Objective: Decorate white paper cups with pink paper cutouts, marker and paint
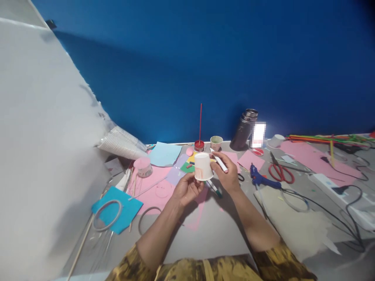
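My left hand (pixel 185 189) grips a small white paper cup (pixel 202 166) held upside down above the table, fingers pressed on its rim. My right hand (pixel 227 172) is closed round a white marker pen (pixel 219 160), whose tip points at the cup's upper side. Faint reddish marks show on the cup's wall. A second marker (pixel 214 188) with a green end lies on the table just under the hands.
Pink and blue paper sheets (pixel 164 154), a pink-topped cup (pixel 142 166), wire rings (pixel 108 214), a blue glue gun (pixel 261 178), red scissors (pixel 280 171), a dark flask (pixel 244 130), cables (pixel 348 195) and a stack of cups (pixel 121 143) crowd the grey table. A blue wall stands behind.
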Action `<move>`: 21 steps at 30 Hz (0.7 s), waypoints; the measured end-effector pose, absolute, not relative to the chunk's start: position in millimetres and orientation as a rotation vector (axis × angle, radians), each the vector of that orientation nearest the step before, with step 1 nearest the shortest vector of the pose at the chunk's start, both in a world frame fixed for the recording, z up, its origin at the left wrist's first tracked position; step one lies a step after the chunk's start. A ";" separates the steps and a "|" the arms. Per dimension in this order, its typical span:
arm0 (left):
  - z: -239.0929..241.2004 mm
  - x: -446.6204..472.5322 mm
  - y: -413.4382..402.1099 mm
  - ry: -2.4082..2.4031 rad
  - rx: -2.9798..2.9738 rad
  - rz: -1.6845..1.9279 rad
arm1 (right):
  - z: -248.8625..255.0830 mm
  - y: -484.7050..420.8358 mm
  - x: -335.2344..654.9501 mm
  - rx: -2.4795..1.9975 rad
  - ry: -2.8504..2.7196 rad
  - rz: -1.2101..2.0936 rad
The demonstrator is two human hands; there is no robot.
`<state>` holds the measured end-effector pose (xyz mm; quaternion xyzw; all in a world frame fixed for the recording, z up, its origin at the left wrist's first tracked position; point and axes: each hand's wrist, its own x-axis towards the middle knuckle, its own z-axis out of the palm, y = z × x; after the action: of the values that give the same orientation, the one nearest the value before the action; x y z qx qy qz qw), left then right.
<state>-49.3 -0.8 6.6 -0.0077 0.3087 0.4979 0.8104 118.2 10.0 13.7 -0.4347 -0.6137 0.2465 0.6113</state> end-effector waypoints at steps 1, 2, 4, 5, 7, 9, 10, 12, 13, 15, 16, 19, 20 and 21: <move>5.9 -48.5 -0.7 0.670 -0.017 1.061 | 12.9 9.7 117.9 -0.999 -1.412 0.599; 4.9 -47.7 -0.4 0.681 -0.018 1.065 | 12.4 9.4 117.5 -0.995 -1.399 0.622; 2.3 -46.5 0.3 0.700 -0.010 1.083 | 12.4 9.1 117.2 -1.003 -1.375 0.646; 0.9 -46.1 0.7 0.711 0.004 1.087 | 12.6 9.4 117.2 -1.017 -1.369 0.653; -1.6 -45.6 1.2 0.735 0.046 1.082 | 12.0 11.1 117.6 -1.043 -1.359 0.672; -3.1 -45.4 0.8 0.757 0.083 1.076 | 9.0 14.3 118.2 -1.047 -1.329 0.711; -3.4 -45.2 0.1 0.761 0.095 1.077 | 6.4 16.2 118.4 -1.042 -1.303 0.737; -3.3 -44.2 -2.5 0.728 0.124 1.097 | -0.3 20.3 118.4 -1.036 -1.233 0.786; -3.2 -43.3 -4.2 0.695 0.146 1.115 | -3.9 22.3 118.3 -1.038 -1.196 0.802; -3.2 -41.3 -7.7 0.630 0.203 1.145 | -9.7 25.5 118.4 -1.046 -1.140 0.818; -3.4 -40.3 -8.9 0.613 0.228 1.150 | -11.4 26.6 119.2 -1.053 -1.129 0.821; -3.7 -39.8 -8.5 0.632 0.231 1.151 | -11.8 26.9 126.8 -1.113 -1.223 0.791; -3.6 -40.6 -6.8 0.646 0.213 1.157 | -11.3 25.7 131.2 -1.165 -1.311 0.743; -3.6 -41.7 -4.6 0.660 0.193 1.166 | -11.3 23.9 136.2 -1.226 -1.428 0.670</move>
<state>-41.7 -4.6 -3.6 0.0893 0.3054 0.5394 0.7796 136.2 23.9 -11.3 -0.5161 -0.6012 0.2819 0.5411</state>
